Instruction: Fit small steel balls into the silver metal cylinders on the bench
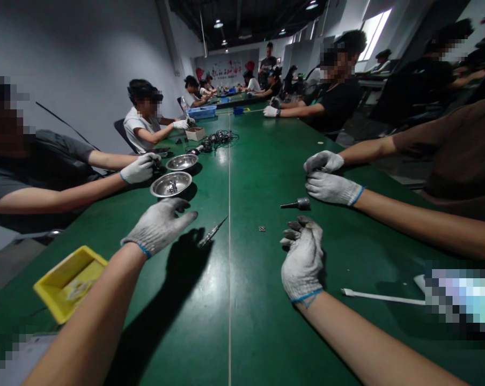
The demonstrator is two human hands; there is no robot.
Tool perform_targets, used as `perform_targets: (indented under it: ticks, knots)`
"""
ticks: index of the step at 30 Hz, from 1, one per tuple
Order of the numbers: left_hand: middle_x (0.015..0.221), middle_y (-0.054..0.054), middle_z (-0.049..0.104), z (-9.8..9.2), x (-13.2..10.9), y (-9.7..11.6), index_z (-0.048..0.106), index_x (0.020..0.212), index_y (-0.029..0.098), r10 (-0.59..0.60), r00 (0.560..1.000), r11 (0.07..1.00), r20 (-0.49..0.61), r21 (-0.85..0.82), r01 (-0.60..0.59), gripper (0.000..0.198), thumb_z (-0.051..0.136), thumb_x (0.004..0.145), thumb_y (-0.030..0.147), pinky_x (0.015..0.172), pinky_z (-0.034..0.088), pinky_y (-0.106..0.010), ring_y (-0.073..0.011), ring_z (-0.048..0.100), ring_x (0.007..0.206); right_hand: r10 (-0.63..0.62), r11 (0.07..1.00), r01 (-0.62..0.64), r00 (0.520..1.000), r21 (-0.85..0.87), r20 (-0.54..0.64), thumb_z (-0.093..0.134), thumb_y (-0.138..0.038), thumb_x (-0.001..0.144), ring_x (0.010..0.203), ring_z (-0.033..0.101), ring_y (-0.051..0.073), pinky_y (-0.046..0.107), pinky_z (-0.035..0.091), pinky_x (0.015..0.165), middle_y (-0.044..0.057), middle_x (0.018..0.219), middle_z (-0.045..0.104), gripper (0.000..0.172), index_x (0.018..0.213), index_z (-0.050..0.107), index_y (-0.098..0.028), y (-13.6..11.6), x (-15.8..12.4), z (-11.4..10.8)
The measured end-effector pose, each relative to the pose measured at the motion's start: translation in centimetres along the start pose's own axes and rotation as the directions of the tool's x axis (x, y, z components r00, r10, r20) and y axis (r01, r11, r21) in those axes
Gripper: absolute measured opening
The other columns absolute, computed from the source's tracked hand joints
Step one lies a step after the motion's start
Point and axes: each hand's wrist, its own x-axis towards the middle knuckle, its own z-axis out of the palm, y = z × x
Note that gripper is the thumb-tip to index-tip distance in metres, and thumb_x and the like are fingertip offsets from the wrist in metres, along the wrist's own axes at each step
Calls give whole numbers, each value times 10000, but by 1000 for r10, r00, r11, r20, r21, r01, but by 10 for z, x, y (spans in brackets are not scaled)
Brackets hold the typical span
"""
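Observation:
My left hand [160, 225], in a white knit glove with a blue cuff, hovers just in front of a shiny metal bowl [170, 185] that has a few small metal parts inside. Its thumb and fingers are apart and hold nothing visible. A slim pointed metal tool [213, 232] lies to its right, beside the table's centre line. My right hand [302, 257], gloved alike, rests on the green table with loosely bent fingers and nothing seen in them. Several tiny metal rings [262, 229] sit left of its fingertips. Beyond them lies a dark tool with a thin shaft and thick end [296, 203].
A second metal bowl [182, 162] stands behind the first, near tangled black cables [218, 140]. A yellow bin [67, 284] is at the left. At right lie a white cable [383, 296] and a blurred-out device. Gloved co-workers' hands work on both sides.

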Motion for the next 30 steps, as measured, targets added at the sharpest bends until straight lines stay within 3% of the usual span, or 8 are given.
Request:
perform_targets:
  ticks: [3, 7, 9, 14, 19, 23, 27, 30]
  knots:
    - [1199, -111, 747, 39, -13, 24, 755, 1161, 240, 211, 977, 975, 19, -81, -208, 371, 620, 898, 464, 965, 543, -406, -305, 688, 1077, -30, 999, 30, 999, -35, -13, 414, -539, 936, 744, 595, 168, 249, 452, 573, 11, 941, 623, 368, 1095, 582, -253, 1, -2, 0]
    - [1117, -109, 730, 94, -16, 68, 733, 1193, 195, 433, 893, 900, 118, -108, -422, 346, 607, 931, 382, 961, 559, -355, -260, 706, 1050, -91, 985, 88, 996, -152, -13, 385, -539, 965, 789, 609, 188, 285, 463, 637, 30, 982, 655, 395, 1135, 593, -249, 0, -5, -2]
    - [1152, -116, 714, 115, -5, 92, 708, 1258, 181, 443, 869, 889, 218, 17, -458, 388, 598, 952, 393, 981, 557, -334, -255, 698, 1090, -105, 980, 101, 994, -173, -12, 369, -544, 966, 832, 622, 200, 302, 474, 677, 52, 1044, 673, 428, 1163, 597, -241, -1, -6, -3]
    - [1235, -163, 669, 149, 40, 139, 665, 1327, 164, 397, 885, 894, 244, 115, -433, 423, 601, 948, 340, 950, 570, -378, -308, 665, 1150, -79, 984, 74, 997, -162, -24, 377, -561, 940, 849, 632, 209, 321, 486, 696, 76, 1114, 688, 461, 1170, 601, -230, -4, -5, -2]
    - [1210, -189, 670, 167, 69, 166, 733, 1196, 164, 402, 873, 868, 275, 189, -460, 325, 609, 960, 349, 918, 573, -421, -351, 622, 1186, -79, 983, 77, 997, -166, -4, 384, -565, 935, 830, 645, 214, 328, 490, 693, 67, 1068, 722, 460, 1136, 629, -230, -4, -4, 0]
    - [1225, -133, 687, 171, 77, 180, 722, 1148, 157, 435, 835, 833, 338, 200, -515, 244, 618, 1007, 326, 987, 554, -451, -291, 634, 1188, -103, 980, 105, 995, -169, 20, 371, -552, 953, 896, 673, 236, 343, 499, 726, 80, 1104, 732, 464, 1152, 633, -224, -4, -5, 0]
    - [1239, -93, 682, 170, 76, 180, 659, 1231, 166, 399, 833, 843, 384, 203, -497, 306, 666, 999, 365, 927, 594, -448, -232, 687, 1073, -112, 982, 114, 993, -148, 21, 378, -544, 959, 917, 681, 240, 343, 500, 735, 86, 1099, 732, 464, 1170, 637, -223, -2, -5, 0]
    - [1150, -109, 720, 161, 67, 167, 705, 1144, 137, 384, 853, 864, 354, 187, -467, 226, 641, 1009, 306, 917, 589, -420, -234, 709, 1032, -86, 988, 91, 995, -125, 45, 394, -546, 950, 846, 673, 222, 325, 497, 693, 68, 1018, 732, 454, 1153, 638, -221, 0, -4, 1]
